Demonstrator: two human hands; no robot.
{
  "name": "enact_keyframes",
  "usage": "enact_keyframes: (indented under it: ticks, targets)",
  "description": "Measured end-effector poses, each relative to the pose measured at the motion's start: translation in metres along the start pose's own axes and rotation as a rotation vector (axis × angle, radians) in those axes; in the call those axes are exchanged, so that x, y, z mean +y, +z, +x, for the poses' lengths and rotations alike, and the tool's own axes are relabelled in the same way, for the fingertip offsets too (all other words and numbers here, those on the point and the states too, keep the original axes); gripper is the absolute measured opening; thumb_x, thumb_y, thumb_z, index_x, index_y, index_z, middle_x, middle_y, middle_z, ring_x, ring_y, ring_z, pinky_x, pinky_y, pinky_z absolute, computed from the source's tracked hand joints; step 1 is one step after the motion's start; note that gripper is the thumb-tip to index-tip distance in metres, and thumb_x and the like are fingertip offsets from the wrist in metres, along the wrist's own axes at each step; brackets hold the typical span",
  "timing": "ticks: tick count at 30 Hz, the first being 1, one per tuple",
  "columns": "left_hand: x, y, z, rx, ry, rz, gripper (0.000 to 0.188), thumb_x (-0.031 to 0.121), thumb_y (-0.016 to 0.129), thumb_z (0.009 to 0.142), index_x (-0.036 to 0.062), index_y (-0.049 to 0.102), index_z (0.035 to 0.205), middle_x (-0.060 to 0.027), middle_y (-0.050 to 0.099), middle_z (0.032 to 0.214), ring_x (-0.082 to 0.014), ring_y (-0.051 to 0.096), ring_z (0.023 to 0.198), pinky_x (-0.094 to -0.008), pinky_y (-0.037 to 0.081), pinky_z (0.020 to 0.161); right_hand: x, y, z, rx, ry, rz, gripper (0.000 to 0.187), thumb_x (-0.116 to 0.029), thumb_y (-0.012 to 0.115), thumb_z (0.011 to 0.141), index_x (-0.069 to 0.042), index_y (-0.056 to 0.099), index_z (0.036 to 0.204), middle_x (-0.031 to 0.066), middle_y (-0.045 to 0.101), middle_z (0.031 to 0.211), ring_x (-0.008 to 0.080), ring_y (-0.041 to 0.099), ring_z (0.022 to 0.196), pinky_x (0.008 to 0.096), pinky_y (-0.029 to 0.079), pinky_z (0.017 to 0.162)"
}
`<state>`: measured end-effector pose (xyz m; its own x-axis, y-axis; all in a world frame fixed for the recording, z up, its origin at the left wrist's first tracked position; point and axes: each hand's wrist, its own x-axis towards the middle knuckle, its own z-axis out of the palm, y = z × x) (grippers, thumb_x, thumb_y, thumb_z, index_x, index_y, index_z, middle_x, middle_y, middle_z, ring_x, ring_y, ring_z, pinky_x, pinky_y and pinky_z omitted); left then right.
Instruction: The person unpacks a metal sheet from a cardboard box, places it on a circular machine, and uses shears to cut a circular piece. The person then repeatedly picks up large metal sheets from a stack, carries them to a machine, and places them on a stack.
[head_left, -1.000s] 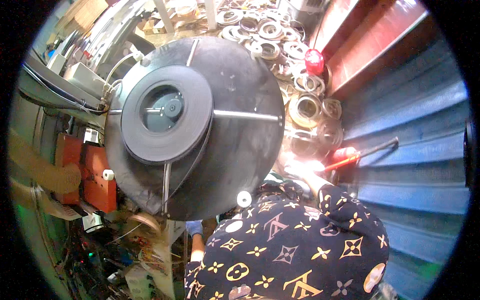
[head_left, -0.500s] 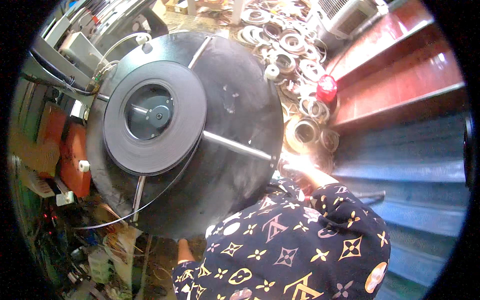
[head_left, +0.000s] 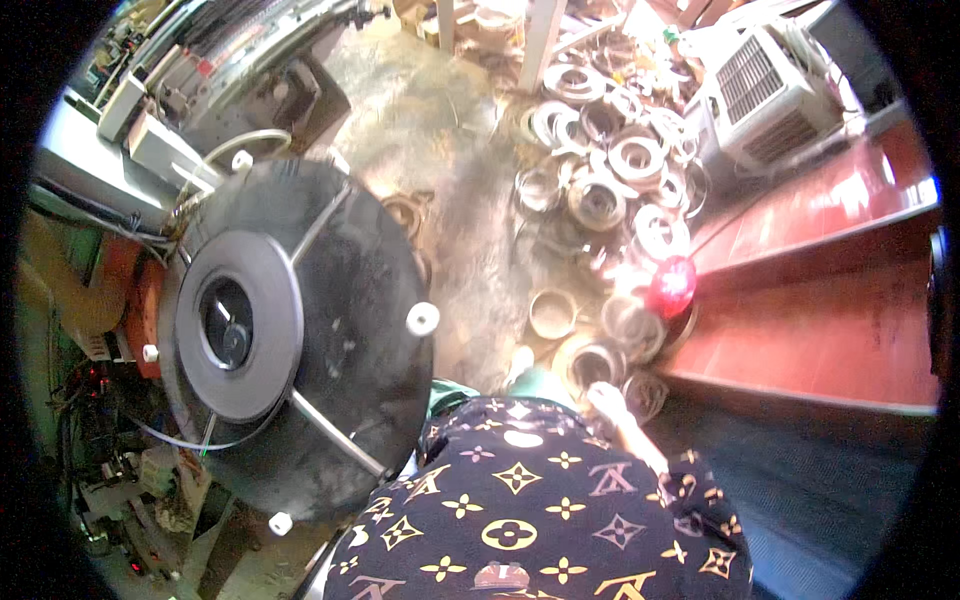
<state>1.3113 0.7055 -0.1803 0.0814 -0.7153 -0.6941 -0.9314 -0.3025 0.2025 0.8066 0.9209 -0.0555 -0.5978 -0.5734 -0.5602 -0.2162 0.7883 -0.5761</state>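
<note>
My right hand [head_left: 612, 406] reaches down beside my patterned black garment [head_left: 515, 500], close to a pile of pale coils [head_left: 590, 360] on the floor. Bright light washes out its fingers, and I cannot make out anything in them. My left hand is out of sight. At the left stands a large black disc [head_left: 365, 290] with metal spokes, bearing a grey roll of wound strip [head_left: 275, 350]. One end of the strip trails from the roll's lower edge toward the left. A white roller [head_left: 422, 319] sits at the disc's right rim.
More ring-shaped coils [head_left: 638, 155] lie heaped toward the far right, with a glossy red bundle [head_left: 672, 285] among them. Beyond is a white vented unit [head_left: 755, 90]. Red panels [head_left: 810, 310] line the right side; machinery [head_left: 260, 95] stands at the far left.
The view has shifted right, so the disc sits farther left and lower, and more floor shows. My right hand now shows beside the coils; my left hand has left the view.
</note>
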Motion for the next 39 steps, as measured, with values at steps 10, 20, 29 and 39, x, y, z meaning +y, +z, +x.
enact_keyframes:
  ticks: [10,20,29,39]
  targets:
    - [0.520,0.007,0.009,-0.043,0.439,-0.385,0.023,0.035,0.063,0.079,0.0154,0.069,0.091,-0.0074,0.069,0.092,-0.0235,0.064,0.089,-0.0364,0.049,0.080,-0.019,-0.137,0.083,-0.163,-0.032,-0.036,0.033,-0.023,0.062,0.081,-0.001,0.063,0.107,0.0123,0.066,0.101,0.0224,0.062,0.095,0.0320,0.048,0.083]
    - [0.808,-0.019,0.067,-0.305,1.087,-0.614,0.021,0.026,0.060,0.089,0.0088,0.065,0.100,-0.0010,0.066,0.083,-0.0105,0.059,0.075,-0.0280,0.048,0.069,-0.281,-0.188,0.368,0.249,-0.625,0.026,0.055,-0.017,0.073,0.071,-0.006,0.051,0.121,0.0140,0.054,0.118,0.0267,0.060,0.097,0.0321,0.050,0.082]
    - [0.951,-0.178,0.148,-0.681,0.175,-1.477,0.024,0.034,0.052,0.093,0.0148,0.054,0.107,-0.0011,0.062,0.096,-0.0158,0.059,0.074,-0.0342,0.053,0.067,-0.486,-0.288,0.534,-0.044,-0.809,-0.284,0.034,-0.020,0.069,0.071,-0.019,0.062,0.105,0.0060,0.068,0.084,0.0280,0.065,0.075,0.0349,0.050,0.066]
    - [1.095,-0.267,0.337,0.016,0.583,-1.231,0.027,0.009,0.061,0.088,0.0114,0.053,0.113,0.0034,0.056,0.098,-0.0067,0.052,0.083,-0.0225,0.046,0.071,-0.606,-0.362,0.785,-0.086,-1.362,-0.572,0.019,-0.017,0.065,0.065,-0.020,0.067,0.084,0.0007,0.063,0.073,0.0213,0.060,0.076,0.0382,0.041,0.078]
